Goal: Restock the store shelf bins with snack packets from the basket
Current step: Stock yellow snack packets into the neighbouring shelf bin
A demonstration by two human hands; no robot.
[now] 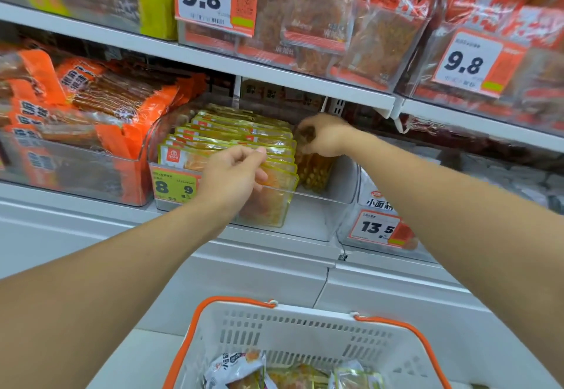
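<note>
While curled, both hands [235,172] (bin-deep).

Both bare forearms reach forward and upward from the lower corners of the view, converging toward the middle. The left hand [233,175] is seen from the back, wrist straight, its fingers curled inward with the thumb and forefinger tips pinched together at the top. The right hand [323,136] sits higher and farther forward, wrist bent so the knuckles face up and the fingers curl downward in a grip.
</note>
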